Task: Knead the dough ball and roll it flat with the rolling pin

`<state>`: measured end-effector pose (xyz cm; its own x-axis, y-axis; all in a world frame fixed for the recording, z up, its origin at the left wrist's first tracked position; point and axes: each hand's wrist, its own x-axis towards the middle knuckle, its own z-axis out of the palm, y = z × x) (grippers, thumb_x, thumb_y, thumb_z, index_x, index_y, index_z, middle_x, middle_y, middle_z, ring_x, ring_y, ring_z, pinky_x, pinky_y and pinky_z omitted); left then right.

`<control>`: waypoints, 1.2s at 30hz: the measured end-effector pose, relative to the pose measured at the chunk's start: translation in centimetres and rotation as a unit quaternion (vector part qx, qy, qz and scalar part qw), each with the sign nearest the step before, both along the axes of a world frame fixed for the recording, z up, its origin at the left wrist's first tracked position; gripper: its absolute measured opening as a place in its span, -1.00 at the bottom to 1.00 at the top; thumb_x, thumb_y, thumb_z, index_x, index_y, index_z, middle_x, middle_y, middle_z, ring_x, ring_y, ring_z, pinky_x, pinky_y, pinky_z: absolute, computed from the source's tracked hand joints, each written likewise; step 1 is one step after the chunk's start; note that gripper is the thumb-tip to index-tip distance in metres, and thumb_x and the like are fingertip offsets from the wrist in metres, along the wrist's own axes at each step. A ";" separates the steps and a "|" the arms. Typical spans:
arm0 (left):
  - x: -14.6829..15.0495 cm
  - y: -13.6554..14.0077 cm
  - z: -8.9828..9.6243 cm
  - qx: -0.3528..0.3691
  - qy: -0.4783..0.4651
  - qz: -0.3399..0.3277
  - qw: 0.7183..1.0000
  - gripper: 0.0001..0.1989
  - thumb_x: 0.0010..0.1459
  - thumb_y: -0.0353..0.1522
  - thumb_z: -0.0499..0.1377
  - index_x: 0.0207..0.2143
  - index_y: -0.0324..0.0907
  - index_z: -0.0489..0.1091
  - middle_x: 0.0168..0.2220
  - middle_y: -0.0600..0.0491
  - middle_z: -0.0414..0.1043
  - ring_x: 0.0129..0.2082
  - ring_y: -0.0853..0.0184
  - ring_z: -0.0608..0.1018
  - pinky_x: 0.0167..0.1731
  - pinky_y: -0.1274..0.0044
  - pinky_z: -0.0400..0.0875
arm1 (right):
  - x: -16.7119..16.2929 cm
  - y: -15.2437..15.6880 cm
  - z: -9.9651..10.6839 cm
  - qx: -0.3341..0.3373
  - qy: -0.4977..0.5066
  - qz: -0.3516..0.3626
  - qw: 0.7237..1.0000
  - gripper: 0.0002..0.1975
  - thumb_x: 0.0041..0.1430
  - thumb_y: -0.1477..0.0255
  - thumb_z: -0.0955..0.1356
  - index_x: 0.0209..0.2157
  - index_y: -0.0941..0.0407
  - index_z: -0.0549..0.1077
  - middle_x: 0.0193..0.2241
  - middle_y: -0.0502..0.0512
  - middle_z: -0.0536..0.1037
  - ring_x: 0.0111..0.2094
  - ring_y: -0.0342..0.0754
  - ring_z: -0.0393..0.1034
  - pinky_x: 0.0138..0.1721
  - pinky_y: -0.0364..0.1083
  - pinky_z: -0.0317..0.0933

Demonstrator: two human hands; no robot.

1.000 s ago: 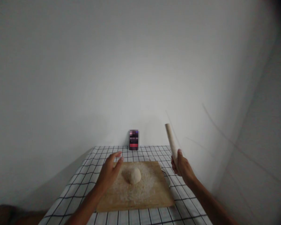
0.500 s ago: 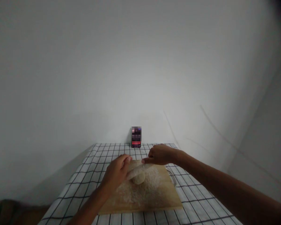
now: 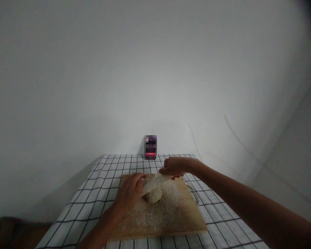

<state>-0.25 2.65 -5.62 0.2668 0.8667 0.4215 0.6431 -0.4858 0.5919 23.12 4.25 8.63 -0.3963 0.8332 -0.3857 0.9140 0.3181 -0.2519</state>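
A flour-dusted rolling pin (image 3: 152,184) slants across the wooden board, its right end farther from me. My left hand (image 3: 131,188) is closed around its near left end. At the far right end, my right hand (image 3: 178,166) grips it with curled fingers. Just on my side of the pin sits a small, pale round of dough (image 3: 154,195); the pin overlaps its far edge. Whether the pin presses on the dough I cannot tell. Loose flour (image 3: 158,214) covers the middle of the board (image 3: 189,219).
A black-and-white checked cloth (image 3: 88,207) covers the table under the board. At the back, a phone (image 3: 150,148) with a blurred screen leans against the white wall (image 3: 155,86). Beside the board's right edge lies a thin, curved, pale object (image 3: 195,195), partly visible.
Both hands and the rolling pin have shifted slightly, and the pin now sits a little farther back over the dough, exposing more of it. The camera view has tilted slightly.
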 end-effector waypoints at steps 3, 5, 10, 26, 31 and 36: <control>-0.2 0.1 -0.4 0.029 0.020 -0.006 0.999 -0.64 0.36 -0.37 -0.09 -0.02 -0.07 0.47 0.03 -0.03 0.57 0.09 0.19 0.53 0.19 0.28 0.35 | 0.2 0.7 -1.1 -0.010 0.001 -0.011 1.000 -0.57 0.26 0.28 0.24 -0.66 0.12 0.40 -0.70 0.02 0.39 -0.67 -0.13 0.24 -0.47 -0.07 0.22; -0.3 0.1 -0.6 0.047 0.037 -0.012 0.998 -0.62 0.35 -0.40 -0.10 0.00 -0.06 0.47 0.03 -0.02 0.57 0.09 0.19 0.52 0.18 0.27 0.35 | 0.3 1.0 -1.8 -0.013 0.007 -0.016 1.000 -0.58 0.24 0.28 0.24 -0.64 0.13 0.41 -0.70 0.01 0.39 -0.66 -0.13 0.24 -0.47 -0.09 0.22; -0.3 0.1 -0.3 0.043 0.073 0.015 0.996 -0.62 0.34 -0.41 -0.08 0.03 -0.07 0.45 0.06 -0.04 0.56 0.08 0.16 0.51 0.18 0.22 0.33 | 1.0 1.2 -3.5 0.001 0.039 -0.027 0.999 -0.60 0.27 0.28 0.21 -0.56 0.14 0.45 -0.63 0.02 0.44 -0.64 -0.15 0.27 -0.51 -0.13 0.15; -0.3 -2.0 1.3 0.119 0.161 -0.018 0.980 -0.72 0.32 -0.51 0.00 -0.10 -0.14 0.48 0.01 -0.10 0.58 0.05 0.08 0.54 0.12 0.12 0.42 | 1.5 -3.3 -6.3 0.249 -0.010 0.016 0.968 -0.53 0.50 0.24 0.13 -0.29 0.09 0.57 -0.23 0.13 0.66 -0.22 0.02 0.53 -0.29 -0.09 0.13; -0.2 -2.4 1.0 0.179 0.149 -0.022 0.972 -0.70 0.33 -0.53 -0.03 -0.09 -0.16 0.47 -0.03 -0.08 0.59 0.02 0.12 0.57 0.08 0.15 0.49 | 1.4 -5.2 -6.7 0.277 0.004 0.000 0.961 -0.56 0.52 0.26 0.14 -0.22 0.09 0.59 -0.19 0.12 0.67 -0.14 0.05 0.54 -0.25 -0.08 0.15; -0.1 -3.0 1.1 0.209 0.143 -0.017 0.967 -0.71 0.36 -0.51 -0.04 -0.06 -0.17 0.45 -0.06 -0.06 0.60 -0.01 0.16 0.60 0.05 0.19 0.55 | 1.4 -6.4 -7.3 0.293 0.026 -0.018 0.956 -0.55 0.54 0.26 0.14 -0.24 0.09 0.59 -0.21 0.11 0.68 -0.12 0.04 0.54 -0.20 -0.07 0.18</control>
<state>-0.30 -0.32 -4.54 0.4493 0.6254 0.6380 0.7306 -0.6682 0.1404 24.49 -2.20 1.31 -0.3689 0.9137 0.1705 0.9182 0.3867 -0.0855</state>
